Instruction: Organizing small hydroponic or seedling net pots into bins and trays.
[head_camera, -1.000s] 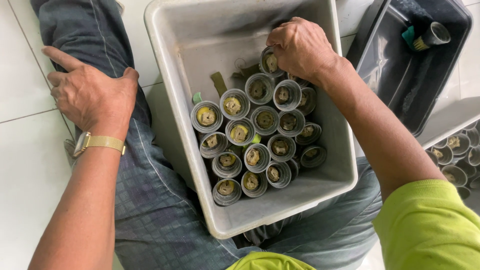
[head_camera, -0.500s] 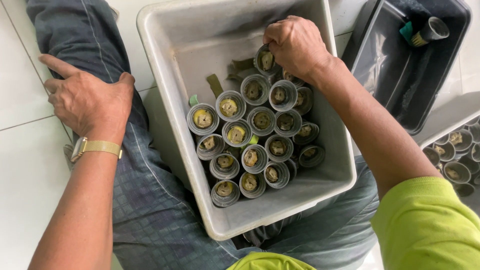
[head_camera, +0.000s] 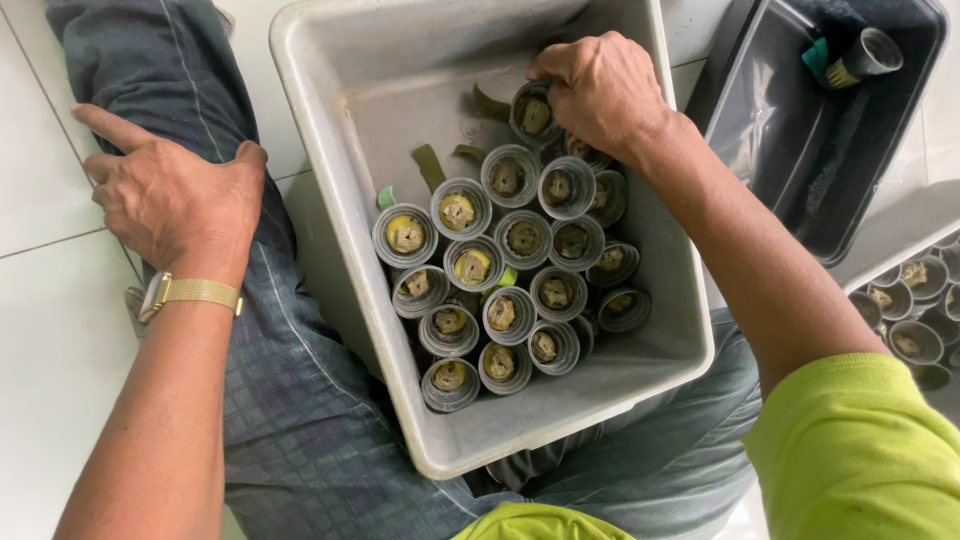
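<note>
The right hand (head_camera: 605, 90) reached into the far right corner of a grey plastic tub (head_camera: 340, 130) that rested on the person's lap, over blue checked trousers (head_camera: 300, 400). Its fingers (head_camera: 560, 72) were curled closed around the rim of one small grey cup (head_camera: 533, 115), which stood at the far end of the cluster, upright and touching its neighbours. The cup held a brownish plug with a green strip of leaf (head_camera: 488, 103) sticking out beside it toward the tub's far wall.

The rest of the cups (head_camera: 505, 270) were packed rim to rim along the tub's right wall and down to its near edge, each upright and each with a tan or yellowish lump inside. The left part of the tub's floor showed bare.

The left hand (head_camera: 170, 195) lay flat on the left knee, just beside the tub's left wall and not touching it, fingers spread open and gripping nothing; a gold wristwatch (head_camera: 190, 292) sat on that wrist.

On the white tiled floor (head_camera: 50, 330) to the right stood a dark tub (head_camera: 800, 150), with a single dark cup (head_camera: 868, 52) lying tilted in its far corner. Just beside it, at the right edge of view, a third container held more cups (head_camera: 915, 305) of the same kind. A lime-green sleeve (head_camera: 860, 450) covered the right upper arm.
</note>
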